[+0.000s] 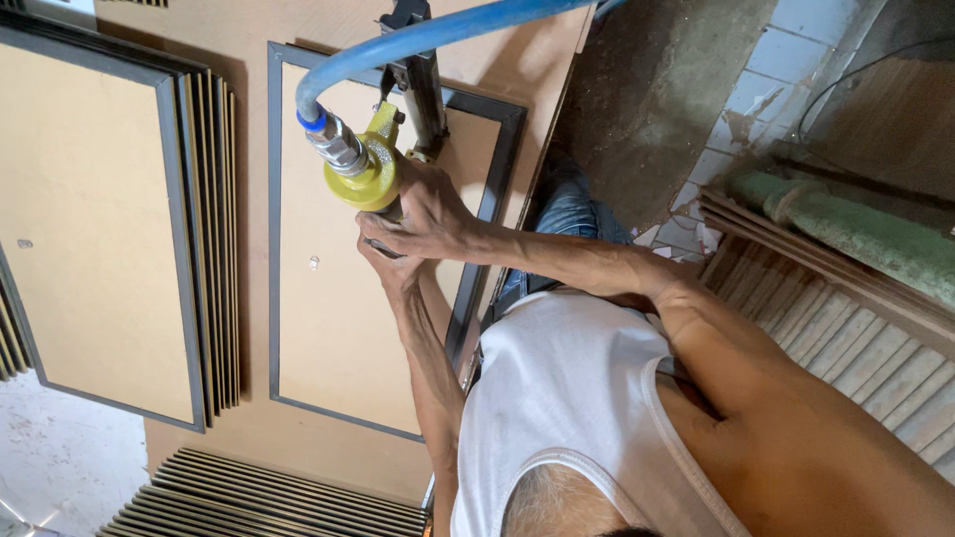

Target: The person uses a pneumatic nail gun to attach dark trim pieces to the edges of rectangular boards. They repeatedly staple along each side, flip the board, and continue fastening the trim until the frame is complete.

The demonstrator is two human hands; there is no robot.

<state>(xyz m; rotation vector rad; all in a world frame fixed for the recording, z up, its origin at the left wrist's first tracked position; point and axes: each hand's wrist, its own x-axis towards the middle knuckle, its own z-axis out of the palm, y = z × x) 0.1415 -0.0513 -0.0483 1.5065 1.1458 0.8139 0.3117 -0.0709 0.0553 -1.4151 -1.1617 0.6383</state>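
Both my hands grip a pneumatic nail gun (373,169) with a yellow end cap, a metal coupling and a black magazine (423,85). My right hand (428,214) wraps its handle from above. My left hand (390,267) closes on it from below. A blue air hose (418,38) curves from the coupling toward the top. The tool stands over a dark-edged picture frame (275,249) lying back up, near the frame's right rail (497,169). The tool's nose is hidden behind my hands.
The frame lies on a brown board worktop (249,30). A stack of similar frames (189,249) lies at the left, with another stack (269,497) at the bottom. Wooden slats (846,338) and a green roll (856,229) are at the right, over a dusty tiled floor (786,60).
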